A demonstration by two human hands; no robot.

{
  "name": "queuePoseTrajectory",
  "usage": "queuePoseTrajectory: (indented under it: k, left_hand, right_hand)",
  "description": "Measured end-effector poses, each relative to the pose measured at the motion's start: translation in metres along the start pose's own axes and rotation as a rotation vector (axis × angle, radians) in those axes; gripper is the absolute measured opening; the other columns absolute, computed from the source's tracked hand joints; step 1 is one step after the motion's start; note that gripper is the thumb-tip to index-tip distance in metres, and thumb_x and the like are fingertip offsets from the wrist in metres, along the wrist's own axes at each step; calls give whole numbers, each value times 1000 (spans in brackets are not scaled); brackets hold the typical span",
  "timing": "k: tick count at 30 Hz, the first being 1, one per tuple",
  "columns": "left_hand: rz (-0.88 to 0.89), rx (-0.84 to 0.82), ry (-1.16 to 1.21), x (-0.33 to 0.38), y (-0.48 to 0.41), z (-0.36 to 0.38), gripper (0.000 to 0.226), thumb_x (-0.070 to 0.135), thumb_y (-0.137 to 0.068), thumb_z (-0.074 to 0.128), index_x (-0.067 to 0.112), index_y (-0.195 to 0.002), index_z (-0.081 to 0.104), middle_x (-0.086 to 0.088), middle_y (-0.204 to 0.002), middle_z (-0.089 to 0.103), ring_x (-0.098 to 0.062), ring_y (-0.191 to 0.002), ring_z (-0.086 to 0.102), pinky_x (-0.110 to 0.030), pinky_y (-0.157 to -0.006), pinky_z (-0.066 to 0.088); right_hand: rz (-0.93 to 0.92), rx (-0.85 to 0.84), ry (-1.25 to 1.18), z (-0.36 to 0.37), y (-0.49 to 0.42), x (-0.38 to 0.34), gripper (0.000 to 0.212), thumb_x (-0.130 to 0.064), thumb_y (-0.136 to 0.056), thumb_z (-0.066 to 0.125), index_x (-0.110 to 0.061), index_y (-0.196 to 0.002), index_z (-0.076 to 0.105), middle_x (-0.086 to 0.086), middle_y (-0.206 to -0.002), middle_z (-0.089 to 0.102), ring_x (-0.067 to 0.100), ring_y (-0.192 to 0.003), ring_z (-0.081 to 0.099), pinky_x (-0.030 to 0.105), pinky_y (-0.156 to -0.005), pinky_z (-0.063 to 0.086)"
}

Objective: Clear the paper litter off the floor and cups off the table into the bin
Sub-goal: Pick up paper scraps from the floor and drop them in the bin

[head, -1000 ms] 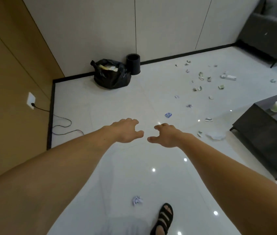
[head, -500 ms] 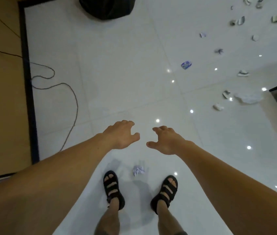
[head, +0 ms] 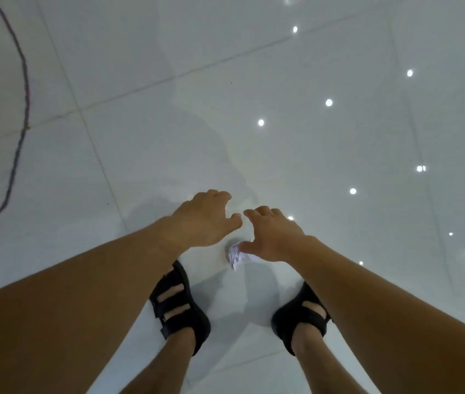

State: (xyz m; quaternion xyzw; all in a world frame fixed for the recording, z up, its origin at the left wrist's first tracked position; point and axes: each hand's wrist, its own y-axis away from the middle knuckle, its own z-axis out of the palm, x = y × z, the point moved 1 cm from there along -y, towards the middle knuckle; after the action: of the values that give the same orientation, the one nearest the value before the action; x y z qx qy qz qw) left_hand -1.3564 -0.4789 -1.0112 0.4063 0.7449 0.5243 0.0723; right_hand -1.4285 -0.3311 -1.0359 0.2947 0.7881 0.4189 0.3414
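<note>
Lower now than a moment ago, my head has tipped down, so the small black round bin and the far scatter of paper scraps have slid out of view, and both hands have dropped towards the glossy white tiled floor (head: 146, 115). The crumpled white paper ball (head: 234, 255) lies on the floor just ahead of my black strapped sandals (head: 180, 305), between the two feet. My right hand (head: 275, 237) hangs over its right side with the thumb at its edge; I cannot tell whether it touches yet. My left hand (head: 204, 220) hovers just to the left of the ball. Both have fingers spread and loosely bent, holding nothing.

I judge this to be the reach for the first piece of floor litter. Next I need to bring the right fingers down around the ball and pinch it lightly, since it would skid on the slick tile. A thin dark cable (head: 25, 81) trails far left, well apart.
</note>
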Motion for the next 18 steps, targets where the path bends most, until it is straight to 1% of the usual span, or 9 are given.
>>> queuePoseTrajectory:
  k: [2,5,8,11,14,16,18]
  left_hand:
    - [7,-21,19,-12,-18,25,66,56,-92,40,23,-148,28,1,-153,31,-20,-138,32,-39,-108,31]
    - [16,-46,27,-26,-35,51,64,53,-94,39,22,-149,27,1,-155,28,-20,-139,29,-38,-109,29]
    - [19,-51,34,-33,-47,64,64,52,-95,40,22,-149,25,1,-155,28,-20,-139,28,-36,-108,28]
    - [30,-41,29,-37,-57,66,63,51,-94,40,23,-149,26,2,-154,28,-19,-139,28,-36,-107,29]
    - [39,-41,-11,-38,-64,65,63,51,-94,40,23,-149,25,2,-154,28,-19,-138,29,-36,-106,30]
    - [49,-42,-24,-36,-64,64,63,50,-94,40,23,-149,26,2,-154,29,-19,-138,30,-36,-106,30]
    - [50,-31,-2,-31,-59,62,62,51,-94,41,22,-148,28,2,-153,30,-19,-137,32,-34,-105,31]
  right_hand:
    - [-11,-20,30,30,-18,10,85,-58,-82,64,-26,-151,23,3,-151,33,27,-137,34,45,-105,39]
    - [-10,-25,69,65,-35,26,90,-52,-78,69,-30,-150,20,2,-150,32,27,-133,37,43,-100,43]
    - [0,25,90,91,-47,34,87,-46,-77,71,-30,-148,22,2,-144,34,26,-124,42,39,-92,48]
    - [-6,100,115,113,-60,32,72,-38,-81,68,-26,-142,30,3,-136,35,25,-111,47,35,-81,50]
    - [7,158,82,128,-70,30,46,-28,-89,59,-18,-131,43,5,-130,38,26,-102,49,31,-69,45]
    - [44,217,-44,127,-70,31,31,-23,-90,55,-14,-120,52,5,-120,45,25,-94,52,31,-65,43]
    - [76,308,-200,114,-63,34,23,-22,-88,56,-14,-110,56,3,-106,50,23,-85,53,30,-61,40]
